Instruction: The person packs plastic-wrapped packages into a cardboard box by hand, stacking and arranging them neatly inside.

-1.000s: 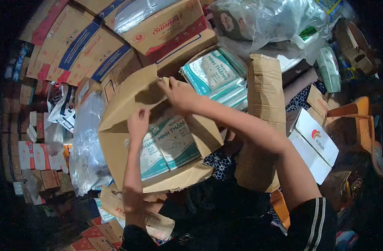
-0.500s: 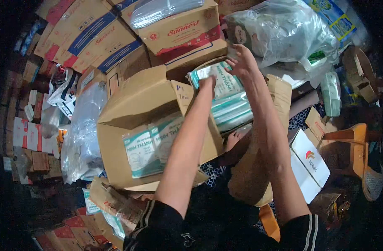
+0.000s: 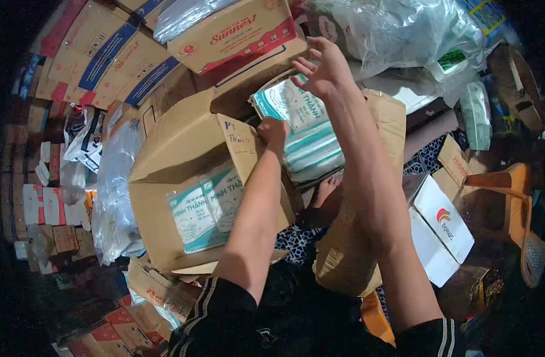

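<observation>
My left hand (image 3: 273, 130) is curled against the near left side of a stack of green-and-white plastic packs (image 3: 311, 149) printed "Minh Thành". Its fingertips are hidden, so what they grip does not show. My right hand (image 3: 325, 66) is raised above the far right of the stack, fingers spread, holding nothing. The stack stands in an open carton (image 3: 387, 122), whose right flap hangs beside my right forearm. Left of it, a second open carton (image 3: 150, 205) lies with its opening toward me. More of these packs (image 3: 204, 211) lie inside, side by side.
Sunnest cartons (image 3: 234, 35) stand behind, one topped with clear plastic film. Large plastic bags (image 3: 412, 41) lie at the back right, another bag (image 3: 119, 196) at the left. A white box (image 3: 442, 229) and an orange chair (image 3: 513, 202) are on the right. A bare foot (image 3: 329, 189) shows below the stack.
My left hand has slid from the top pack to the stack's near left side and curled. My right hand has lifted off slightly, fingers spreading. The view has shifted a little.
</observation>
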Demonstrator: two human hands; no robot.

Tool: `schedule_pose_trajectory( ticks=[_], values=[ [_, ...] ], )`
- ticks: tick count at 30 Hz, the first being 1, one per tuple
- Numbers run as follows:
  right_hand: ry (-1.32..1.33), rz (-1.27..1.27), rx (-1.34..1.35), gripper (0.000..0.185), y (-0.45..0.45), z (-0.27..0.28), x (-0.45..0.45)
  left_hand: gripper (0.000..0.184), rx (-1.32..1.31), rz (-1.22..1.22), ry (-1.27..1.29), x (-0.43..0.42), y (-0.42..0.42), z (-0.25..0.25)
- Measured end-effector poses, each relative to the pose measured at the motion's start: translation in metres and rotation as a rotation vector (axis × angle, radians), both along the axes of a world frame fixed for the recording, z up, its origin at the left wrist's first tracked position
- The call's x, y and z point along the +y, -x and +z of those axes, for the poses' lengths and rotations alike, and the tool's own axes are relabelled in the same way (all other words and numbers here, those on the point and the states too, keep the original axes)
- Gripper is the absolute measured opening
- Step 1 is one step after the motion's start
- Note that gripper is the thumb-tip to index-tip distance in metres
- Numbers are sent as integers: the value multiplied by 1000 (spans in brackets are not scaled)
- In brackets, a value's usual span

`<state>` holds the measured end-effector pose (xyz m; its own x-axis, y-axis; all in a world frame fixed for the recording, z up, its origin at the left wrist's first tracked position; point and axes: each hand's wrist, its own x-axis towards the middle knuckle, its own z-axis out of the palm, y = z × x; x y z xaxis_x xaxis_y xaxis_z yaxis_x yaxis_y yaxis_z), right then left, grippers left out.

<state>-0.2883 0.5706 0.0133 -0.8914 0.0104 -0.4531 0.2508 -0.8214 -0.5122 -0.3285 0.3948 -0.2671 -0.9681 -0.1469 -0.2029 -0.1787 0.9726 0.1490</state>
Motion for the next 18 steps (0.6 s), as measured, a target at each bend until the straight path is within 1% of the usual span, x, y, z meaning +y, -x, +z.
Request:
schedule_pose_trajectory(
  ticks=[2,4,6,7,8,9,11,13,16,18],
  values=[
    [-15,8,14,56,-1,-2,-2,30,-137,102,-45,-14,41,-77],
    [-42,-10,24,50,-2,0,-4,32,-150,271,-177,14,7,5],
    [-50,-8,46,49,1,-5,-3,34,64,309,-83,20,8,-26],
    [-55,-7,56,48,2,-7,-1,34,170,327,-37,21,11,-55],
    [-57,-9,45,47,1,-4,-1,35,272,343,10,25,5,-55],
    [-57,-10,30,47,-1,-3,-1,36,202,350,-81,27,1,-54],
    [-58,-11,41,46,-5,-1,0,37,-1,331,-326,35,-32,37],
    [-60,-5,101,46,-7,1,-1,39,-86,340,-427,36,-45,83],
    [-50,-21,91,41,-6,4,-4,37,-4,309,-307,26,-33,68],
    [-64,15,111,39,0,-3,-6,47,26,213,-539,26,-29,47]
  ],
)
